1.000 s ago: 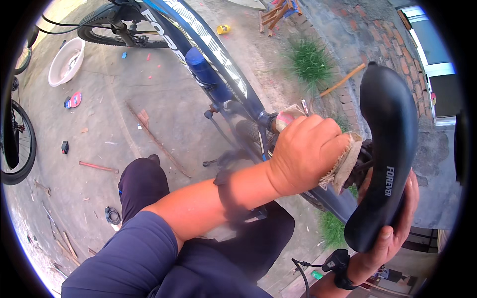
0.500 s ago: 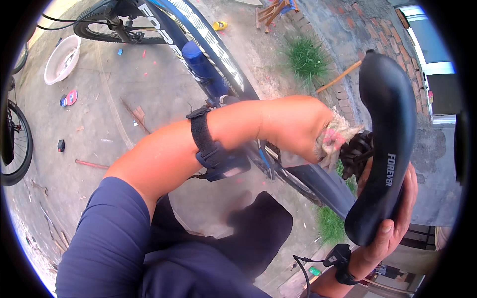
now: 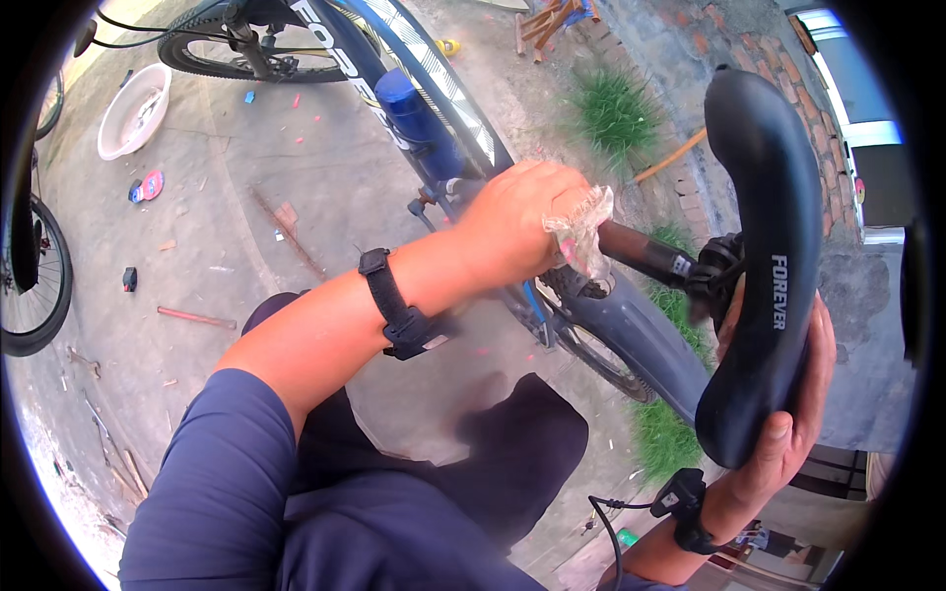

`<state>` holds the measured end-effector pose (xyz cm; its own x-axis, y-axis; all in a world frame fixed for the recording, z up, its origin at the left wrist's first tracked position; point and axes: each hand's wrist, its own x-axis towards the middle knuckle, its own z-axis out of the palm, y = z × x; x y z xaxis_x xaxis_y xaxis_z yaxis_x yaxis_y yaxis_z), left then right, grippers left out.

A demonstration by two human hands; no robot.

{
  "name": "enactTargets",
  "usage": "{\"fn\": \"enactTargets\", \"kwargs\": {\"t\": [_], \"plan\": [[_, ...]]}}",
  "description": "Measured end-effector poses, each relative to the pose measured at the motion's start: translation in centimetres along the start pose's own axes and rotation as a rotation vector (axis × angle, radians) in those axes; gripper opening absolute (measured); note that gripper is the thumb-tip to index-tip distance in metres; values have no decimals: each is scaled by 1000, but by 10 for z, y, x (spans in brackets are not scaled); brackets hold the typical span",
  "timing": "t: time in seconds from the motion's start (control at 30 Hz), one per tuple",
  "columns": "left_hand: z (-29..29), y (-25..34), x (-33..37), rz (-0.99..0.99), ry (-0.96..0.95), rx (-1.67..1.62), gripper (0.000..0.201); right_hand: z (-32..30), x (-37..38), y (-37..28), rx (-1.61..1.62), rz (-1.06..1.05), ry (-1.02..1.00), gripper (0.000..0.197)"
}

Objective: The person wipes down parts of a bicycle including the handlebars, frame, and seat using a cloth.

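Observation:
A black bicycle saddle [image 3: 764, 197] stands at the right, its underside clamp fixed to a dark seat post [image 3: 641, 253]. My right hand [image 3: 810, 394] grips the saddle from its near right side, thumb along the edge. My left hand [image 3: 512, 217] is closed round a frayed, light rag [image 3: 581, 236] wrapped about the post, close to the frame. The post's lower end is hidden behind that hand. Beyond it, the dark bicycle frame [image 3: 340, 59] carries a blue bottle [image 3: 419, 133]. A black rear mudguard [image 3: 631, 320] runs below the post.
On the concrete lie a red bar [image 3: 197, 317], a thin rusty strip [image 3: 286, 231] and a small black item [image 3: 129, 280]. A pale basin [image 3: 135, 113] sits at the far left, near another bicycle's wheel [image 3: 44, 276]. Grass [image 3: 616, 113] grows by the brick wall [image 3: 769, 74].
My left hand has slid with the rag down the post, away from the saddle, baring the post's upper part. My right hand keeps its grip on the saddle. The view has shifted slightly.

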<state>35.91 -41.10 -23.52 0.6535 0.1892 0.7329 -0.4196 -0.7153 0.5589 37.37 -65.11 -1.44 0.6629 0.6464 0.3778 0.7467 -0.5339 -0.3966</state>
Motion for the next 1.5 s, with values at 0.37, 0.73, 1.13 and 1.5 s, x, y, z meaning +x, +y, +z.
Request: {"fn": "enactTargets", "kwargs": {"t": [0.37, 0.73, 1.13, 1.5], "plan": [[-31, -8, 5, 3, -272, -141, 26, -11, 2, -1, -70, -44, -57, 86], [-90, 13, 32, -506, 73, -345, 29, -9, 1, 3, -13, -79, -82, 84], [-59, 49, -90, -634, -387, -91, 53, -14, 4, 5, -54, -112, -105, 81], [-130, -30, 14, -204, 412, 700, 53, -13, 2, 10, -25, -92, -75, 81]]}}
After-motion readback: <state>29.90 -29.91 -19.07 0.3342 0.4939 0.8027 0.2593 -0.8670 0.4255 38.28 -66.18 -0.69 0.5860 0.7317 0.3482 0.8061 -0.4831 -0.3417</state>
